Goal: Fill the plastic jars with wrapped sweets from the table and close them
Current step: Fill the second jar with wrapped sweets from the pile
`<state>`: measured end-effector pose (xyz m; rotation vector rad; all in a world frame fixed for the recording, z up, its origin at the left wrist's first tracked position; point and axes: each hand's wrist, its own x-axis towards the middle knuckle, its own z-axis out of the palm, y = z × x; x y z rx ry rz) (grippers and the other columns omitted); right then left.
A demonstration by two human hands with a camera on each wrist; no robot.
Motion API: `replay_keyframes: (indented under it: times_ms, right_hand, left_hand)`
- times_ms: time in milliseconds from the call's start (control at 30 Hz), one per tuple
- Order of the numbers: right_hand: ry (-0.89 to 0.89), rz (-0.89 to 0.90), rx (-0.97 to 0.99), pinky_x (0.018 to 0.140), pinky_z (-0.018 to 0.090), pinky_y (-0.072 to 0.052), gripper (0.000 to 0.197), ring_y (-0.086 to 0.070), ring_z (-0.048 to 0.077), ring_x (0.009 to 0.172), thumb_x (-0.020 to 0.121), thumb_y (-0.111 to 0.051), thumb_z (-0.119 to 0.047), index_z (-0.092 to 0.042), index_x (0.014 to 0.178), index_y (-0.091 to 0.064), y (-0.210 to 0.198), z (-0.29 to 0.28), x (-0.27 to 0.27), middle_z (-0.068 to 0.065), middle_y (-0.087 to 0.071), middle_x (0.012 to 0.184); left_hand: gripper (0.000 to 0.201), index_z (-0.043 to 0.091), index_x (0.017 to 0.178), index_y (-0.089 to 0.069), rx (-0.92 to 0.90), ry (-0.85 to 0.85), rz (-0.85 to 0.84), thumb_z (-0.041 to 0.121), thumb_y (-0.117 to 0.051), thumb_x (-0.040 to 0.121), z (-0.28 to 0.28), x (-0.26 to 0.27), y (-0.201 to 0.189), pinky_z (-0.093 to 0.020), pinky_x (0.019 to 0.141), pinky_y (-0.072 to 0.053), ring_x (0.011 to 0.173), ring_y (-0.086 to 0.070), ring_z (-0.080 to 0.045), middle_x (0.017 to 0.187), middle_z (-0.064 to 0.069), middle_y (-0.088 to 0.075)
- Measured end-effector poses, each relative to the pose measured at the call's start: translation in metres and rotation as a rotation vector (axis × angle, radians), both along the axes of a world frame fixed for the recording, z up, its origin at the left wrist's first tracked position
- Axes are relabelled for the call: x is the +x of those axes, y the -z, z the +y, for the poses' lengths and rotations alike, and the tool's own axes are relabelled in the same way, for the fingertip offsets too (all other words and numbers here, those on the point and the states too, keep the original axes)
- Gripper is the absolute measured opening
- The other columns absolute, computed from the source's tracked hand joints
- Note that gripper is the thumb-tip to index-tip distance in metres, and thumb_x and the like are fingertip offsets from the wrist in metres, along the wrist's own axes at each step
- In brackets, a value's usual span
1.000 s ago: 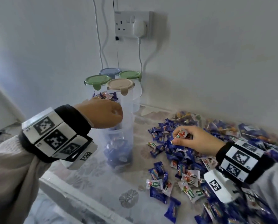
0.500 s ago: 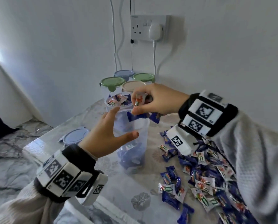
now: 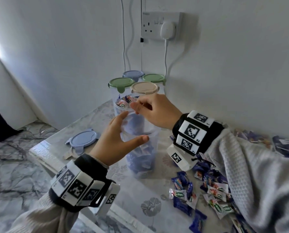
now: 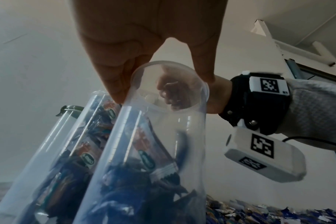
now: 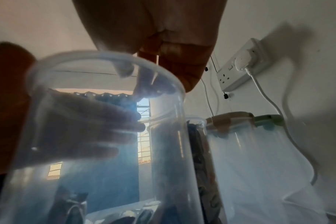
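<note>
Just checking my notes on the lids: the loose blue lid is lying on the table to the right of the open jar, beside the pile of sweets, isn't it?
Not quite. The loose blue lid lies on the table to the left of the open jar, near the table's edge. The pile of sweets is on the jar's right. The head view shows this.

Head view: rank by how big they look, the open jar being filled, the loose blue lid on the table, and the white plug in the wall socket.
1. Open jar
2. Loose blue lid
3. White plug; it sits farther from the camera, so its true size is unsure.
</note>
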<state>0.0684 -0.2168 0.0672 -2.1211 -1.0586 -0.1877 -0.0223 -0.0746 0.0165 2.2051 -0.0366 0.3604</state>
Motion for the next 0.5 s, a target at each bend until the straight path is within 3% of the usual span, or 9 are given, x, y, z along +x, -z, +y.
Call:
replay_keyframes:
  times_ms: [100, 167, 267, 367, 400, 500]
  right_hand:
    - [-0.025, 0.034, 0.072, 0.060, 0.011, -0.037, 0.027, -0.050, 0.001, 0.062, 0.097, -0.052, -0.024, -0.004, 0.085, -0.067, 0.007, -0.014, -0.005, -0.002, -0.060, 0.070]
    - [-0.004, 0.002, 0.108, 0.065, 0.007, -0.037, 0.019, -0.051, -0.006, 0.069, 0.096, -0.054, -0.021, -0.007, 0.090, -0.066, 0.010, -0.030, -0.006, -0.005, -0.060, 0.078]
    - [0.103, -0.045, 0.045, 0.067, 0.005, -0.036, 0.015, -0.051, -0.004, 0.074, 0.094, -0.056, -0.021, -0.009, 0.094, -0.065, 0.015, -0.066, -0.003, 0.000, -0.062, 0.087]
    - [0.177, 0.064, -0.171, 0.069, 0.009, -0.036, 0.013, -0.053, -0.001, 0.079, 0.094, -0.056, -0.024, -0.016, 0.098, -0.065, 0.022, -0.113, -0.004, -0.002, -0.064, 0.092]
    - [0.201, 0.104, -0.277, 0.074, 0.016, -0.039, 0.014, -0.055, 0.002, 0.083, 0.094, -0.055, -0.026, -0.019, 0.101, -0.064, 0.026, -0.129, -0.006, -0.002, -0.064, 0.096]
    - [0.279, 0.287, -0.667, 0.095, 0.030, -0.039, 0.036, -0.050, 0.014, 0.113, 0.092, -0.054, -0.043, -0.029, 0.125, -0.052, 0.049, -0.177, -0.019, -0.001, -0.053, 0.125]
  left_hand:
    - [0.111, 0.024, 0.144, -0.029, 0.036, -0.014, 0.007, 0.079, -0.060, 0.053, 0.000, 0.000, -0.002, -0.025, 0.101, -0.036, 0.125, -0.043, -0.008, 0.143, 0.004, -0.041]
    - [0.107, 0.022, 0.145, -0.029, 0.100, -0.052, 0.019, 0.074, -0.059, 0.056, -0.005, -0.002, -0.006, -0.023, 0.102, -0.030, 0.129, -0.039, -0.011, 0.146, 0.003, -0.037]
    - [0.084, 0.017, 0.142, -0.032, 0.282, -0.106, -0.201, 0.062, -0.059, 0.077, -0.020, -0.009, -0.010, -0.024, 0.104, -0.023, 0.133, -0.032, -0.018, 0.147, -0.002, -0.035]
    - [0.057, 0.011, 0.130, -0.047, 0.315, -0.013, -0.488, 0.036, -0.053, 0.080, -0.046, -0.021, -0.011, -0.020, 0.105, -0.027, 0.125, -0.040, -0.016, 0.133, -0.002, -0.047]
    - [0.048, 0.011, 0.125, -0.052, 0.284, 0.059, -0.517, 0.030, -0.053, 0.081, -0.058, -0.026, -0.008, -0.018, 0.103, -0.031, 0.120, -0.045, -0.014, 0.127, 0.000, -0.051]
    - [0.035, 0.020, 0.117, -0.057, 0.249, 0.316, -0.332, 0.029, -0.056, 0.082, -0.092, -0.043, 0.012, -0.010, 0.094, -0.034, 0.107, -0.048, -0.004, 0.117, 0.008, -0.054]
